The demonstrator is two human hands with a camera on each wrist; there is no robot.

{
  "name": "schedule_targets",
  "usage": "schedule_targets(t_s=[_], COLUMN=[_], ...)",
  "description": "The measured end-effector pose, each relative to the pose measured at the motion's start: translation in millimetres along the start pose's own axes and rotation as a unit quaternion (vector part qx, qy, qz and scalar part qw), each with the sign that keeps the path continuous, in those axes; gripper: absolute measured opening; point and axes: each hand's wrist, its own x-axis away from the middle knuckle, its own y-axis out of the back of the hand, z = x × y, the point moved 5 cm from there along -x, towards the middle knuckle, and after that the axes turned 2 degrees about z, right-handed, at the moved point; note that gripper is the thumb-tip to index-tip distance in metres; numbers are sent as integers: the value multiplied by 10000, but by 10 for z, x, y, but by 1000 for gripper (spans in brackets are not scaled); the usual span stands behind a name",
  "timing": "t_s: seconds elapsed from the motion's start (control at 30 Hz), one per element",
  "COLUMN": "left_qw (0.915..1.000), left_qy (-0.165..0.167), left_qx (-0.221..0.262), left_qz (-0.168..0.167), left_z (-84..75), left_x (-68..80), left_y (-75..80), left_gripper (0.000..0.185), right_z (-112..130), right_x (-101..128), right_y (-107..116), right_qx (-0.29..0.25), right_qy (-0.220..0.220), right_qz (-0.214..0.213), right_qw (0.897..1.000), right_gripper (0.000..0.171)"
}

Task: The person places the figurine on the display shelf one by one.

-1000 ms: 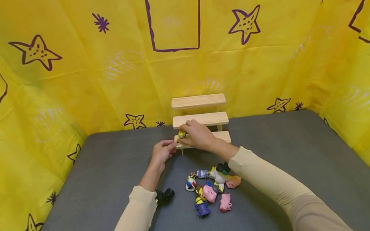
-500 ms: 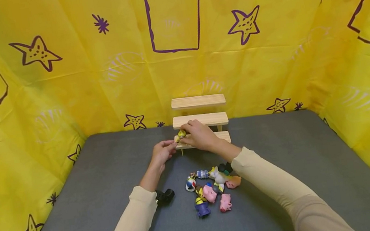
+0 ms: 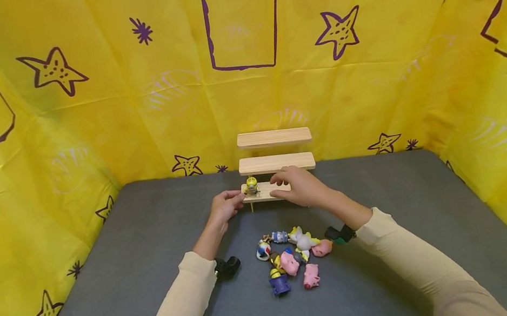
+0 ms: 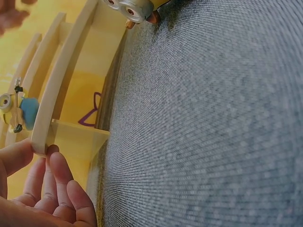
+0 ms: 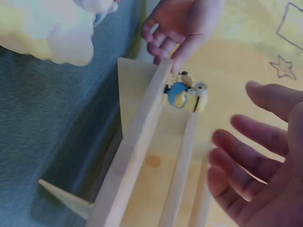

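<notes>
A small yellow Minion figurine [image 3: 251,186] with blue trousers stands upright at the left end of the lowest step of a three-tier wooden display stand [image 3: 266,193]. My left hand [image 3: 226,206] pinches that step's left end, thumb on top and fingertips underneath, as the left wrist view shows on the wooden board [image 4: 61,80]. To the right of the figurine, my right hand [image 3: 306,187] hovers over the same step with nothing in it. In the right wrist view its fingers [image 5: 255,156] are spread and loosely bent, apart from the figurine [image 5: 182,92].
In front of the stand lies a loose pile of toy figures, among them a pink pig [image 3: 311,276], a grey-white figure [image 3: 302,241] and a dark blue one [image 3: 279,285]. A yellow patterned cloth [image 3: 168,110] walls in the grey table [image 3: 161,232] behind and at the sides.
My right hand has let go of the Minion figurine and moved to the right, leaving it standing on the lowest step. The left hand keeps its place at the step's end.
</notes>
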Motion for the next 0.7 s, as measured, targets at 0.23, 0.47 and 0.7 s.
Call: schedule_targets(t_s=[0.23, 0.47, 0.7], left_qw=[10000, 10000, 10000], left_qy=[-31, -13, 23], left_qx=[-58, -30, 1], left_qz=[-17, -67, -15], left_z=[-14, -30, -6], left_x=[10, 9, 10], left_y=[13, 4, 0], left_gripper=[28, 27, 28], right_z=[-61, -134, -183], right_x=[338, 642, 935], right_y=[51, 50, -72], right_qx=[-163, 25, 376], right_qy=[16, -273, -939], right_qz=[468, 780, 1121], right_qw=[9988, 9966, 9885], right_gripper=[22, 23, 34])
